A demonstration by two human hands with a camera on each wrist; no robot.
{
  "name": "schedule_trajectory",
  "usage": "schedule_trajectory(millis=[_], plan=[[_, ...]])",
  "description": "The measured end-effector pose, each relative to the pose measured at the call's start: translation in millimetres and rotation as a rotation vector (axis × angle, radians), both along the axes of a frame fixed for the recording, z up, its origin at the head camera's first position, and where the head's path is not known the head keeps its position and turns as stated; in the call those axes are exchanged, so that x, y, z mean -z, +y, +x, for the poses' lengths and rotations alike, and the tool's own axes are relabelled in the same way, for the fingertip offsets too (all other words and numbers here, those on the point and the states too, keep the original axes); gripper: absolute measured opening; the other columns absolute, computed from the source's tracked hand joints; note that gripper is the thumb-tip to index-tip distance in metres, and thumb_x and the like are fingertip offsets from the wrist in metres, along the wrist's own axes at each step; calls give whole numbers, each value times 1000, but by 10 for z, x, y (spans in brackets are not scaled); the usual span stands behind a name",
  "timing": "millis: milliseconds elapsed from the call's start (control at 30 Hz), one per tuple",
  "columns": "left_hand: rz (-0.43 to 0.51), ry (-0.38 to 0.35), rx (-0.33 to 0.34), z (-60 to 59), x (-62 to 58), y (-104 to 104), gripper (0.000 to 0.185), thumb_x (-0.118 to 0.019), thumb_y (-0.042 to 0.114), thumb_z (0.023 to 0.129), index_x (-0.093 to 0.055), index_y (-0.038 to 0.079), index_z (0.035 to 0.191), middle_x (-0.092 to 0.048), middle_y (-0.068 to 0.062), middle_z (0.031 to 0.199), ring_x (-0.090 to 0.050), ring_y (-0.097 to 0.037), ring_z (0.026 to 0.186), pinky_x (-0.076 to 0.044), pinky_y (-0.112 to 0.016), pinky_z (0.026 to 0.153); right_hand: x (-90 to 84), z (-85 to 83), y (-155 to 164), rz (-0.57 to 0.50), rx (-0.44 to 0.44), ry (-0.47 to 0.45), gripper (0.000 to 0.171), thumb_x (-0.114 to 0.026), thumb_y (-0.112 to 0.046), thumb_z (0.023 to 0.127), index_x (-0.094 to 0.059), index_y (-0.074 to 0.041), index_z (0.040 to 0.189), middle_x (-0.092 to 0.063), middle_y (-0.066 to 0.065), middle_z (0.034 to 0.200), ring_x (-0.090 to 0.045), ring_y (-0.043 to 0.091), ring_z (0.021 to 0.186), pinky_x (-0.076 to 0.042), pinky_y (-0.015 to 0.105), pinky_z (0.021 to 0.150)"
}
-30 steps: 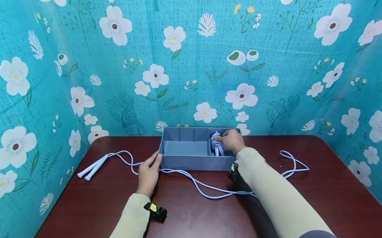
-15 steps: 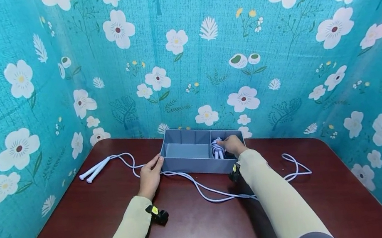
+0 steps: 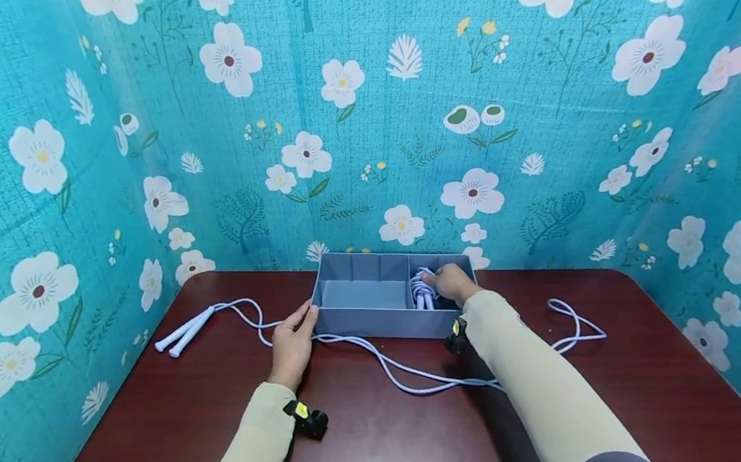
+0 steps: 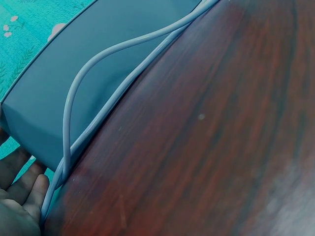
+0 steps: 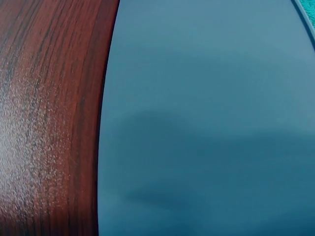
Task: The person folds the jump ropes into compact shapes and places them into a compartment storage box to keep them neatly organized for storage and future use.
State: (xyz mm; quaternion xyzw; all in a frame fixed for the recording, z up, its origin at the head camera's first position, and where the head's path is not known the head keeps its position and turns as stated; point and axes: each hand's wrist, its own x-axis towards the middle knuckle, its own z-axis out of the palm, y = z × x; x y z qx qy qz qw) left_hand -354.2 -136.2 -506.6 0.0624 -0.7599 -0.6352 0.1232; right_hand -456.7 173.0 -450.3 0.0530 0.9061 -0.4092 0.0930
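Note:
A grey divided storage box (image 3: pixel 386 321) stands at the back of the table. My left hand (image 3: pixel 292 348) holds its front left corner, thumb at the rim and fingers along the end wall. In the left wrist view the fingers (image 4: pixel 34 191) bend beside that end. My right hand (image 3: pixel 453 282) reaches into the smaller right compartment and pinches a bundled white jump rope (image 3: pixel 422 288), its handles pointing toward me. A second white jump rope (image 3: pixel 421 390) runs loose along the box's front, its two handles (image 3: pixel 185 331) lying at the left. The right wrist view shows only the box wall (image 5: pixel 206 98) and tabletop.
The box's larger left compartment (image 3: pixel 365 295) shows a bare floor. A loop of the loose rope (image 3: pixel 577 323) lies right of my right forearm. A flowered teal cloth (image 3: pixel 356 143) hangs behind the dark red table (image 3: pixel 379 458).
The head view has tilted slightly, so everything sits a little lower. Both hands stay at the box, the right one still on the bundled jump rope.

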Motion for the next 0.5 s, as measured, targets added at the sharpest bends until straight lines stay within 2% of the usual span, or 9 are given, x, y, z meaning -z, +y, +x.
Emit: schedule_trajectory(millis=[167,300,367,433,500], plan=[[-6,2,1,-6,7,0,59,-57,55,92,-58,16,137,-53,-6,140,-40,-22,135,-30,-43,109,-4,10,12,13,-15,15,42,-51,-33,101,-44,-12,65,-34,0,57,-40,18,56,-34,36,56],[-6,5,-1,-11,16,-5,58,-58,54,92,-59,17,136,-53,-7,139,-40,-22,134,-29,-43,110,-14,23,14,-17,-11,45,42,-46,-32,103,-43,-8,69,-37,2,59,-39,19,55,-35,37,57],[-3,5,1,-12,17,-7,58,-58,54,92,-59,16,136,-53,-7,139,-40,-22,135,-29,-43,110,-24,30,20,-26,-10,70,38,-42,-30,104,-53,-1,80,-47,9,70,-49,23,66,-41,39,65],[0,3,3,-14,15,-7,58,-58,54,91,-58,17,136,-53,-6,139,-40,-22,135,-30,-43,109,-36,32,29,-29,-11,91,38,-39,-27,105,-59,5,103,-58,18,92,-57,30,87,-47,43,79],[-3,2,11,-18,10,-9,60,-57,55,92,-57,16,137,-53,-6,140,-40,-22,135,-30,-44,109,-44,34,38,-37,-16,100,41,-36,-24,106,-54,7,125,-56,23,115,-54,34,108,-43,48,94]])
